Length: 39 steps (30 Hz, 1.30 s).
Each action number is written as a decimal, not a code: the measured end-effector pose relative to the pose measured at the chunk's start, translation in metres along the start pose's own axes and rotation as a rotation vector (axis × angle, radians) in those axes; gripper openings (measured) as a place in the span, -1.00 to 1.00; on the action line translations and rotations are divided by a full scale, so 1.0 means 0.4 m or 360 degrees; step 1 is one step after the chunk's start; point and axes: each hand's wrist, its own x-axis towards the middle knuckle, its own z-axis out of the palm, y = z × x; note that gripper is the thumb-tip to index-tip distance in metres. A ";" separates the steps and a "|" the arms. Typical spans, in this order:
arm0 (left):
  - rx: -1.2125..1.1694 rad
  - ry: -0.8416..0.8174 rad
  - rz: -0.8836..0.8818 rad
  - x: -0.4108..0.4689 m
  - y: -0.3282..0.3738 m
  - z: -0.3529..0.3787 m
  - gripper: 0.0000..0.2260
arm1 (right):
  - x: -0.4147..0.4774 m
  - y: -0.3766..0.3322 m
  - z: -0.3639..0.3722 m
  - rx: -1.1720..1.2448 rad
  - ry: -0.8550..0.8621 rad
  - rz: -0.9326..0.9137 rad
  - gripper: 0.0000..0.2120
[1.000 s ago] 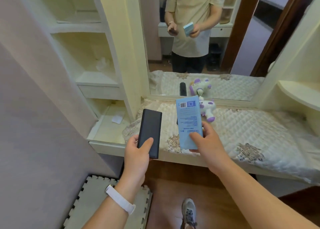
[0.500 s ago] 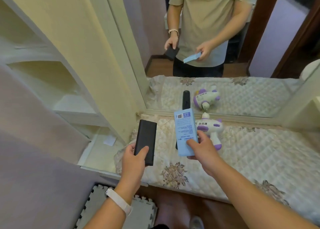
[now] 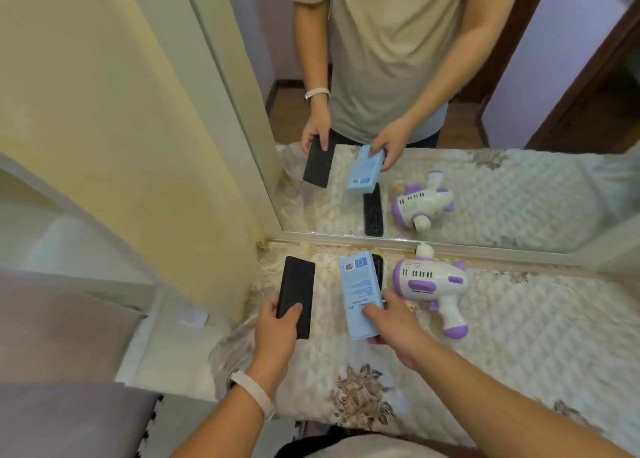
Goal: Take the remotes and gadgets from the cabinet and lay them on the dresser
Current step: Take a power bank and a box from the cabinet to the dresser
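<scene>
A black slab [image 3: 297, 295], a light blue box [image 3: 360, 296] with dark print and a barcode, a white toy gun [image 3: 431, 286] with purple trim, a cream quilted cloth [image 3: 519, 336] with brown floral motifs, a white wristband [image 3: 254, 393]

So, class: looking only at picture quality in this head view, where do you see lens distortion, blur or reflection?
Head view: the wide lens bows the mirror frame and stretches the forearms at the bottom edge; the shelves at far left are soft; the mirror doubles the black device, blue box and toy gun; lighting is even, with no hard glare.
</scene>
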 end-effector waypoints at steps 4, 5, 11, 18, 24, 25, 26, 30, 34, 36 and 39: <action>0.0082 -0.0058 -0.0026 0.099 0.001 0.006 -0.85 | 0.071 -0.016 0.038 -0.0026 0.0042 0.0114 -0.85; 0.0095 -0.0073 -0.0038 0.123 0.000 0.008 -0.85 | 0.089 -0.019 0.051 -0.0042 0.0046 0.0138 -0.84; 0.0178 -0.0139 -0.0119 0.259 -0.032 0.023 -0.90 | 0.186 -0.041 0.124 -0.0042 0.0020 0.0257 -0.78; 0.0332 -0.0226 -0.0169 0.324 -0.092 0.024 -0.74 | 0.260 -0.016 0.169 -0.0201 0.0120 0.0276 -0.66; 0.0529 -0.0218 -0.0013 0.295 -0.086 0.003 -0.64 | 0.238 -0.012 0.154 -0.0526 0.0050 0.0233 -0.53; 0.0570 -0.0212 0.0016 0.286 -0.081 -0.002 -0.63 | 0.231 -0.013 0.149 -0.0577 0.0032 0.0216 -0.52; 0.0614 -0.0200 0.0050 0.278 -0.080 -0.008 -0.63 | 0.223 -0.013 0.144 -0.0624 0.0020 0.0188 -0.50; 0.0832 -0.0164 0.0204 0.235 -0.069 -0.026 -0.60 | 0.194 -0.007 0.120 -0.0796 -0.0029 0.0043 -0.49; 0.1057 -0.0105 0.0419 0.166 -0.038 -0.032 -0.63 | 0.162 0.007 0.086 -0.1018 -0.0090 -0.0111 -0.47; 0.1159 -0.0078 0.0562 0.131 -0.026 -0.029 -0.64 | 0.140 0.007 0.065 -0.1164 -0.0097 -0.0232 -0.48; 0.1377 -0.0051 0.0793 0.073 -0.013 -0.019 -0.62 | 0.100 -0.005 0.020 -0.1513 -0.0062 -0.0542 -0.52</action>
